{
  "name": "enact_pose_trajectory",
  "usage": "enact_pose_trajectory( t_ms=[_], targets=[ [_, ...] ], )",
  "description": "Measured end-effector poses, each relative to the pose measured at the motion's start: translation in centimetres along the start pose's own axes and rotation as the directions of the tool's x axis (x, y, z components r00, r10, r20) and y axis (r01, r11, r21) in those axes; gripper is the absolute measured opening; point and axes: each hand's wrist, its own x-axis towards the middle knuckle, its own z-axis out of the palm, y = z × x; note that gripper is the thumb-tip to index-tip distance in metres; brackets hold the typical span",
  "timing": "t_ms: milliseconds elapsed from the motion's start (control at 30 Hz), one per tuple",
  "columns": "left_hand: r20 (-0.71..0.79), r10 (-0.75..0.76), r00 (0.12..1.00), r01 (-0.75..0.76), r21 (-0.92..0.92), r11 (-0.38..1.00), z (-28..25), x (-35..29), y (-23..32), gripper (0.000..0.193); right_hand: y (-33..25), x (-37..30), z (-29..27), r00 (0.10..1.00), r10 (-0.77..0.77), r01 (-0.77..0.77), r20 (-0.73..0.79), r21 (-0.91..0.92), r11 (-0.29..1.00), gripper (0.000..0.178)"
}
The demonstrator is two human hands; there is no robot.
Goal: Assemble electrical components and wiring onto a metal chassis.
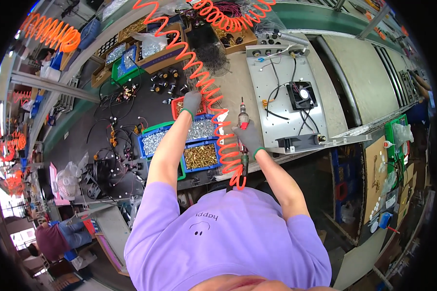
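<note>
My left hand (193, 103), in a grey glove, reaches into a small red bin (177, 109) of small parts. Its fingers look curled together; what they hold is hidden. My right hand (250, 137), gloved too, is closed round a red and grey air screwdriver (243, 119) whose bit points away from me. An orange coiled hose (227, 148) hangs beside the tool. Next to the red bin stand blue bins of silvery screws (155, 141) and brass-coloured screws (200, 156). Right of the screwdriver lies a grey metal panel (277, 128) carrying a black fan (302, 95) and wires.
Loose wire harnesses (114, 138) and black knob-like parts (165, 83) lie on the dark mat at left. Cardboard boxes (162, 56) of hardware stand behind. A roller conveyor (398, 72) runs at far right. Another person (58, 240) is at lower left.
</note>
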Motion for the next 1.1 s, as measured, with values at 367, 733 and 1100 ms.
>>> enact_pose_trajectory(
  t_ms=[367,733,1100],
  targets=[
    [0.125,-0.170,0.978,0.140,0.214,0.967,-3.5,7.4,-2.8,0.027,-0.4,2.5,1.7,0.992,0.081,-0.115,-0.101,-0.397,0.911,0.071],
    [0.438,-0.126,0.890,0.236,-0.206,0.950,-16.5,-9.3,2.9,0.023,-3.0,-8.9,-5.0,0.937,-0.213,0.298,0.279,-0.315,0.901,0.047],
    [-0.088,0.121,0.989,-0.031,0.672,0.740,-21.6,-17.1,-4.2,0.027,-0.9,-17.0,-12.8,0.886,-0.367,0.464,0.284,-0.503,0.729,0.025]
  ],
)
